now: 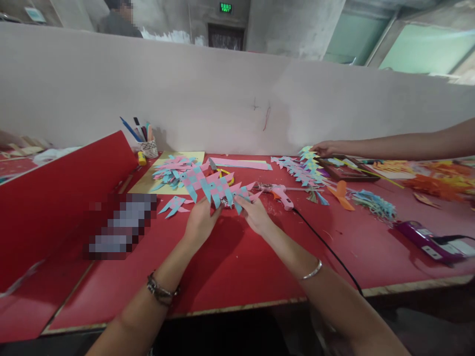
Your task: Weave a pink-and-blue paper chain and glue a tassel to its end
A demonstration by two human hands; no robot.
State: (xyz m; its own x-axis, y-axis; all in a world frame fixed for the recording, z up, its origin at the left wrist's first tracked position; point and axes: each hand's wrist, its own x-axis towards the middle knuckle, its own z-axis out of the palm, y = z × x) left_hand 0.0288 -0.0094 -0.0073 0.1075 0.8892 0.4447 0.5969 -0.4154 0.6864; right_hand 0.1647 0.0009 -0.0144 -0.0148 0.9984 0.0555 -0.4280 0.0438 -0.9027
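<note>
Both of my hands hold a row of woven paper fish [217,188], pink and light blue, just above the red table. My left hand [201,220] is closed on the underside of the row at the left. My right hand [255,213] pinches the fish at the right end. A single paper fish [174,205] lies on the table left of my left hand. Behind it, a pile of pink and blue paper fish [174,170] rests on a yellow sheet [143,184]. Right of my right hand lies a pink glue gun [282,196], its black cord running toward the table's front edge.
Another person's hand [323,148] reaches in from the right to a string of paper fish [297,170]. A purple power strip [426,241] lies at right. A red panel [63,202] stands at left, beside a blurred flat object [124,225]. Behind stands a pen cup [148,147].
</note>
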